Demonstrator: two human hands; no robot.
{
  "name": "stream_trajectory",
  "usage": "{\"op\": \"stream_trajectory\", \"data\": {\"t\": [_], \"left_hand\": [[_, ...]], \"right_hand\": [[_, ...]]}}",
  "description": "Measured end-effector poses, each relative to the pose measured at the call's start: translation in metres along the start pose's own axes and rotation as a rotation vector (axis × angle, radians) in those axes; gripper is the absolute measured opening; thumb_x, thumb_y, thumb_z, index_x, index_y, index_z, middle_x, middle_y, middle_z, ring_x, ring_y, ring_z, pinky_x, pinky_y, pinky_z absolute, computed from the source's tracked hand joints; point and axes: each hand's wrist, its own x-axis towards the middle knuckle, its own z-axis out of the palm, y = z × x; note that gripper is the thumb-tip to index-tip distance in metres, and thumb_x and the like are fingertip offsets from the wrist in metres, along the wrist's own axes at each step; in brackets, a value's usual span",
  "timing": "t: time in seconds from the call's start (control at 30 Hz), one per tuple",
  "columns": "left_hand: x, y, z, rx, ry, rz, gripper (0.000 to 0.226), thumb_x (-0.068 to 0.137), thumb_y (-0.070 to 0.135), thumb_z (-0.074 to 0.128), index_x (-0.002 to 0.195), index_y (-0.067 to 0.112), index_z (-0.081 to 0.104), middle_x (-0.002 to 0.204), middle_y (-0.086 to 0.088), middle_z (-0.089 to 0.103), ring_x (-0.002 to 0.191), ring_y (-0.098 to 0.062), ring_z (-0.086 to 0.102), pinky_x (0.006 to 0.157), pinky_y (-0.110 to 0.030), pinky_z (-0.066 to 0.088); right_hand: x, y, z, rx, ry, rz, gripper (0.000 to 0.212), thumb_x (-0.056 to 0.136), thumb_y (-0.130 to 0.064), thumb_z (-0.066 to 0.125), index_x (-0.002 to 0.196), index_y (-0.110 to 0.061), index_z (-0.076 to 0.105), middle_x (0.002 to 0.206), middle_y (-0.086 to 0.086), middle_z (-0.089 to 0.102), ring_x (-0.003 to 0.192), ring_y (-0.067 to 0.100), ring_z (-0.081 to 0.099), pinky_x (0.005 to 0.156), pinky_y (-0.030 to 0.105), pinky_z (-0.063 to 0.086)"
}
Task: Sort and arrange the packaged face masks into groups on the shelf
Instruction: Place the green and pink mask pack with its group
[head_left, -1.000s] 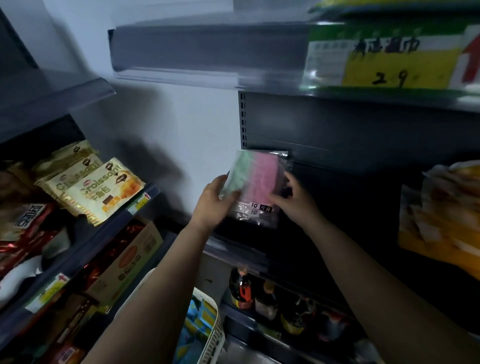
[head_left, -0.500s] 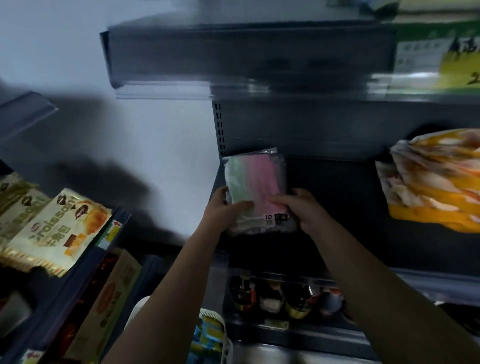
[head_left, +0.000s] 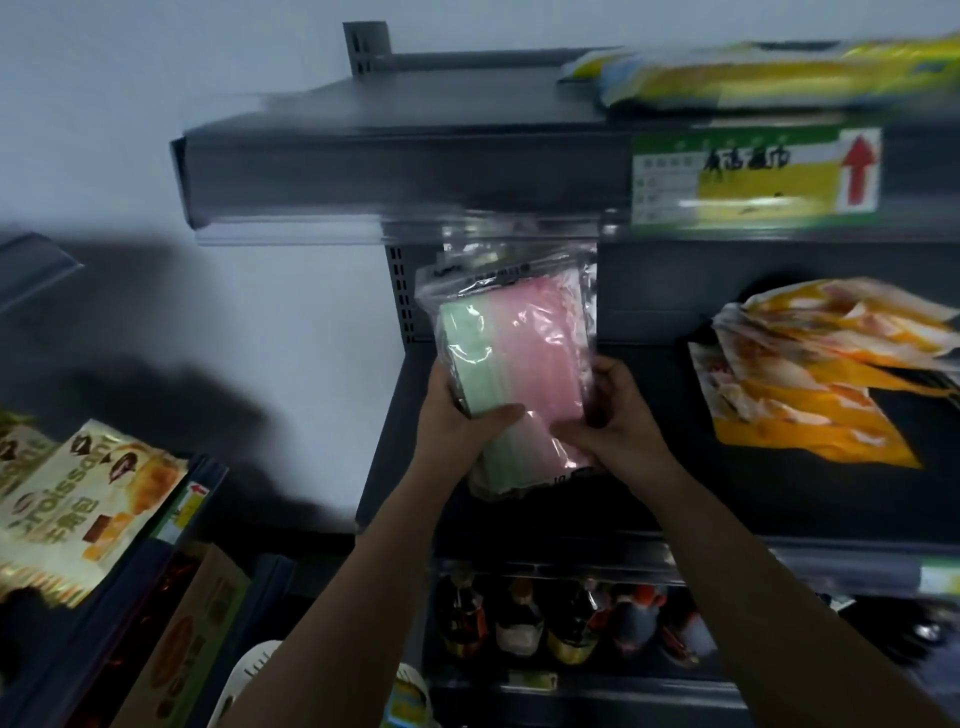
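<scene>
Clear packs of green and pink face masks (head_left: 511, 358) stand upright at the left end of the dark middle shelf (head_left: 701, 514). My left hand (head_left: 457, 415) grips their lower left side, thumb across the green front. My right hand (head_left: 618, 415) holds the lower right side, fingers curled round the plastic. At least two packs seem stacked, one lower behind my hands; the exact number is unclear.
Orange and white packets (head_left: 810, 374) lie on the same shelf to the right. The upper shelf (head_left: 405, 156) carries a yellow price label (head_left: 753, 176) and yellow packs (head_left: 779, 73). Bottles (head_left: 545, 623) fill the lower shelf. Croissant bags (head_left: 88, 499) sit left; a white basket (head_left: 254, 675) is below.
The view tilted upward and moved closer. Both hands slid to the lower part of the mask packs, which now stand taller against the shelf's left end.
</scene>
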Motion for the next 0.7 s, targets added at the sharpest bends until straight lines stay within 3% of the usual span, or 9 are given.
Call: {"op": "stream_trajectory", "data": {"t": [0.07,0.17,0.27,0.33,0.4,0.5,0.57,0.7], "left_hand": [[0.0,0.006,0.011,0.043,0.009,0.077,0.071,0.066,0.0,0.081,0.122,0.019,0.042,0.102,0.013,0.059,0.092,0.001,0.058,0.068,-0.016,0.054],[-0.001,0.01,0.022,0.068,-0.021,0.139,0.076,0.067,-0.001,0.081,0.125,0.024,0.039,0.106,0.017,0.056,0.096,0.005,0.055,0.067,-0.009,0.052],[-0.005,0.01,0.028,0.083,-0.055,0.184,0.09,0.065,0.01,0.084,0.135,0.032,0.033,0.129,0.01,0.052,0.12,-0.005,0.05,0.092,-0.026,0.051],[-0.01,0.011,0.031,0.079,-0.046,0.192,0.105,0.058,0.027,0.085,0.142,0.036,0.023,0.141,0.009,0.042,0.134,-0.013,0.04,0.106,-0.041,0.042],[-0.012,0.013,0.033,0.064,-0.037,0.202,0.107,0.055,0.033,0.084,0.141,0.042,0.02,0.146,0.008,0.038,0.137,-0.014,0.036,0.109,-0.045,0.039],[-0.013,0.013,0.034,0.047,-0.05,0.187,0.103,0.057,0.03,0.086,0.138,0.04,0.024,0.15,-0.001,0.036,0.137,-0.018,0.037,0.107,-0.048,0.041],[-0.017,0.011,0.035,0.078,-0.071,0.163,0.111,0.058,0.031,0.085,0.145,0.033,0.016,0.149,-0.004,0.037,0.136,-0.019,0.039,0.106,-0.043,0.043],[-0.023,0.006,0.039,0.071,-0.063,0.175,0.099,0.073,0.014,0.079,0.149,0.022,0.015,0.145,-0.003,0.043,0.13,-0.016,0.045,0.096,-0.024,0.05]], "right_hand": [[0.002,-0.008,-0.008,-0.039,0.037,-0.065,0.074,0.067,0.012,0.075,0.125,-0.02,0.041,0.114,0.002,0.059,0.098,0.011,0.061,0.08,0.022,0.052],[0.003,-0.019,-0.018,-0.041,0.05,-0.102,0.081,0.069,0.007,0.076,0.136,-0.013,0.033,0.118,0.0,0.055,0.106,0.013,0.056,0.089,0.024,0.049],[0.0,-0.024,-0.025,-0.075,0.058,-0.133,0.084,0.067,0.004,0.078,0.136,-0.014,0.033,0.122,0.0,0.055,0.112,0.012,0.053,0.09,0.022,0.048],[-0.007,-0.025,-0.028,-0.07,0.062,-0.137,0.073,0.066,0.006,0.078,0.123,-0.015,0.038,0.108,-0.004,0.057,0.1,0.007,0.057,0.076,0.014,0.052],[-0.011,-0.023,-0.029,-0.036,0.05,-0.125,0.068,0.066,0.008,0.078,0.114,-0.019,0.038,0.099,-0.008,0.056,0.091,0.001,0.058,0.068,0.013,0.053],[-0.013,-0.02,-0.027,-0.05,0.009,-0.128,0.077,0.064,0.005,0.081,0.121,-0.023,0.038,0.104,-0.01,0.057,0.096,0.001,0.058,0.073,0.016,0.053],[-0.015,-0.017,-0.025,-0.072,0.01,-0.14,0.087,0.062,0.003,0.083,0.131,-0.02,0.034,0.109,-0.012,0.057,0.102,0.001,0.056,0.08,0.017,0.052],[-0.019,-0.017,-0.02,-0.071,0.037,-0.168,0.076,0.067,0.004,0.079,0.121,-0.027,0.036,0.107,-0.014,0.056,0.101,0.001,0.056,0.075,0.014,0.051]]}}
